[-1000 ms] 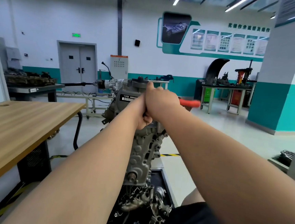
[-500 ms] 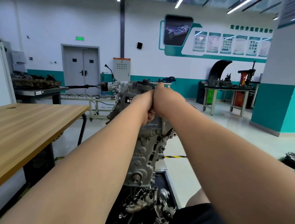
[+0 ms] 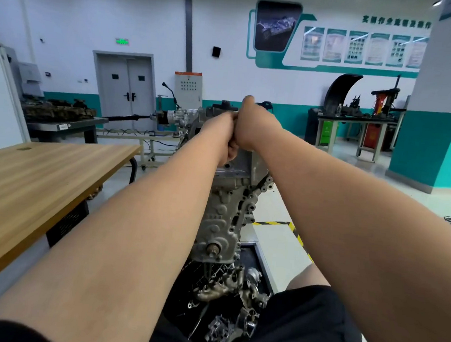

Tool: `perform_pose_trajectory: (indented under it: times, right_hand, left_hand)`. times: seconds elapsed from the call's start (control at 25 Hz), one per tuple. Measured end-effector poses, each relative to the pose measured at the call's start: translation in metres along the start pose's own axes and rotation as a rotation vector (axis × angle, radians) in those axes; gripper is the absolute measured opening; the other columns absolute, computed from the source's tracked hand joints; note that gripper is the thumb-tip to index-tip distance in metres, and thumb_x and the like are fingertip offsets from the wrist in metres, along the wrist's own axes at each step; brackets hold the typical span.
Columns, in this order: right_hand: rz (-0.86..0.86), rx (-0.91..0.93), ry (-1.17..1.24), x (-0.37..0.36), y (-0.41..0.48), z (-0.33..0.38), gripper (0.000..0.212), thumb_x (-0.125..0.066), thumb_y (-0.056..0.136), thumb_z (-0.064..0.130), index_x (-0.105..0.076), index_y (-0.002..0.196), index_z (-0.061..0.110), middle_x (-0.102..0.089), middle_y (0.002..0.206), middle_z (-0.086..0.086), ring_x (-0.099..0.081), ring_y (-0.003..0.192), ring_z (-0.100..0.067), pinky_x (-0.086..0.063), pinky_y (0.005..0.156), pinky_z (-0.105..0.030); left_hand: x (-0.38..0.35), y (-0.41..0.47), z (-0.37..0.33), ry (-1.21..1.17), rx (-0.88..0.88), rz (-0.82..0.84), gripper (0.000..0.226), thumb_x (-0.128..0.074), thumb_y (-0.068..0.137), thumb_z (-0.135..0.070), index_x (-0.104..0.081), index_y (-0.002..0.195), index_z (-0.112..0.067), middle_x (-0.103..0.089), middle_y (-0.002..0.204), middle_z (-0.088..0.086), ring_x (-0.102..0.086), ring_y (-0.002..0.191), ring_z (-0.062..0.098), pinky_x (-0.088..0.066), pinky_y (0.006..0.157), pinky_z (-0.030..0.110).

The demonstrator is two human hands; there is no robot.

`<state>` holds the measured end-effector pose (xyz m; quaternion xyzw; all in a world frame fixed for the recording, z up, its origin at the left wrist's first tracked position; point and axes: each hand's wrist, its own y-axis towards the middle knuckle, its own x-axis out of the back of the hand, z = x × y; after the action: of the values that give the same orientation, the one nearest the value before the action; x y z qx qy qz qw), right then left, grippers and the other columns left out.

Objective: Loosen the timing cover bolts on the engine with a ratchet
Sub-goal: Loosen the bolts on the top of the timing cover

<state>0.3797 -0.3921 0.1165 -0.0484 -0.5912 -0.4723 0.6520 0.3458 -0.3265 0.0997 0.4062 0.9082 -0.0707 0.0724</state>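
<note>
The step in hand seems to be breaking loose a bolt high on the upright grey cast-metal engine [image 3: 223, 214], which stands just below the fingers [image 3: 231, 151]. Both arms reach straight out, with the left hand [image 3: 222, 132] and right hand [image 3: 247, 126] pressed fist to fist. The fingers are curled, but the ratchet is hidden, so I cannot tell what they hold. The next move likely calls for a steady, square pull.

Head-worn view, facing forward, engine [image 3: 222, 219] close
</note>
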Motion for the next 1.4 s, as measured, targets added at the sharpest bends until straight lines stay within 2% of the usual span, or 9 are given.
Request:
perform_pose_trajectory:
  times: [0.2, 0.36, 0.44, 0.6, 0.84, 0.92, 1.16, 1.24, 1.4]
  right_hand:
    - [-0.138, -0.253, 0.704, -0.007, 0.011, 0.000, 0.042, -0.050, 0.088, 0.015, -0.040, 0.127, 0.004, -0.047, 0.092, -0.002, -0.049, 0.082, -0.021, -0.036, 0.055, -0.025]
    - [-0.019, 0.171, -0.361, 0.003, 0.005, -0.007, 0.043, -0.051, 0.087, 0.013, -0.039, 0.128, 0.008, -0.061, 0.109, -0.012, -0.059, 0.094, -0.032, -0.038, 0.071, -0.039]
    - [-0.032, 0.309, -0.629, 0.010, 0.004, -0.006, 0.037, -0.049, 0.090, 0.016, -0.042, 0.126, 0.010, -0.063, 0.118, -0.010, -0.060, 0.108, -0.032, -0.036, 0.083, -0.039]
    - [-0.042, 0.197, -0.335, 0.006, 0.006, 0.001, 0.034, -0.051, 0.088, 0.010, -0.044, 0.122, 0.008, -0.061, 0.117, -0.012, -0.059, 0.103, -0.033, -0.037, 0.074, -0.038]
    - [-0.137, -0.172, 0.379, -0.004, 0.014, -0.013, 0.006, -0.046, 0.091, 0.007, -0.046, 0.094, 0.012, -0.047, 0.074, -0.003, -0.047, 0.080, -0.024, -0.037, 0.066, -0.025]
    - [-0.201, -0.243, 0.560, -0.008, 0.012, -0.015, 0.006, -0.047, 0.091, 0.011, -0.048, 0.097, 0.011, -0.051, 0.083, -0.006, -0.048, 0.076, -0.024, -0.036, 0.061, -0.025]
    - [-0.140, 0.293, -0.647, 0.002, 0.007, -0.020, 0.027, -0.043, 0.093, 0.009, -0.052, 0.118, 0.010, -0.064, 0.110, -0.010, -0.062, 0.095, -0.033, -0.037, 0.063, -0.038]
    - [-0.167, 0.354, -0.658, 0.000, 0.005, -0.016, 0.025, -0.042, 0.091, 0.006, -0.055, 0.111, 0.011, -0.065, 0.106, -0.009, -0.063, 0.093, -0.033, -0.038, 0.064, -0.038]
    - [-0.139, 0.050, -0.189, -0.012, 0.004, -0.012, 0.015, -0.045, 0.089, 0.005, -0.054, 0.099, 0.010, -0.060, 0.092, -0.010, -0.057, 0.079, -0.031, -0.039, 0.065, -0.035]
  left_hand:
    - [-0.003, 0.001, -0.006, 0.005, -0.029, 0.025, 0.026, -0.054, 0.088, -0.032, -0.048, 0.065, -0.020, -0.039, 0.038, -0.003, -0.031, 0.030, 0.011, -0.023, 0.039, 0.012]
    - [-0.003, 0.004, 0.000, 0.071, 0.020, 0.006, 0.026, -0.051, 0.091, -0.030, -0.047, 0.067, -0.018, -0.039, 0.038, -0.003, -0.029, 0.027, 0.010, -0.023, 0.036, 0.010]
    - [-0.003, 0.006, 0.007, 0.066, 0.002, -0.008, 0.027, -0.049, 0.093, -0.033, -0.045, 0.070, -0.019, -0.040, 0.036, -0.003, -0.028, 0.027, 0.009, -0.021, 0.036, 0.010]
    - [-0.002, 0.007, 0.011, -0.022, -0.018, -0.028, 0.023, -0.048, 0.093, -0.036, -0.050, 0.077, -0.021, -0.043, 0.036, -0.004, -0.031, 0.030, 0.010, -0.023, 0.036, 0.011]
    - [-0.003, 0.007, 0.009, 0.050, -0.064, -0.062, 0.025, -0.054, 0.090, -0.037, -0.061, 0.085, -0.014, -0.044, 0.046, -0.001, -0.035, 0.031, 0.012, -0.030, 0.037, 0.012]
    - [-0.011, 0.007, 0.016, 0.058, -0.060, -0.049, 0.025, -0.054, 0.091, -0.035, -0.056, 0.078, -0.014, -0.044, 0.044, 0.000, -0.034, 0.030, 0.013, -0.028, 0.038, 0.012]
    - [-0.008, 0.010, 0.032, -0.007, 0.002, -0.095, 0.023, -0.049, 0.093, -0.032, -0.056, 0.077, -0.017, -0.055, 0.068, -0.001, -0.034, 0.038, 0.012, -0.023, 0.037, 0.011]
    - [-0.008, 0.009, 0.029, -0.017, -0.008, -0.076, 0.027, -0.049, 0.093, -0.034, -0.051, 0.073, -0.017, -0.048, 0.058, -0.001, -0.033, 0.033, 0.012, -0.023, 0.037, 0.011]
    - [-0.007, 0.005, 0.024, -0.006, -0.019, -0.052, 0.022, -0.053, 0.091, -0.034, -0.052, 0.080, -0.015, -0.041, 0.047, -0.001, -0.032, 0.031, 0.012, -0.025, 0.038, 0.010]
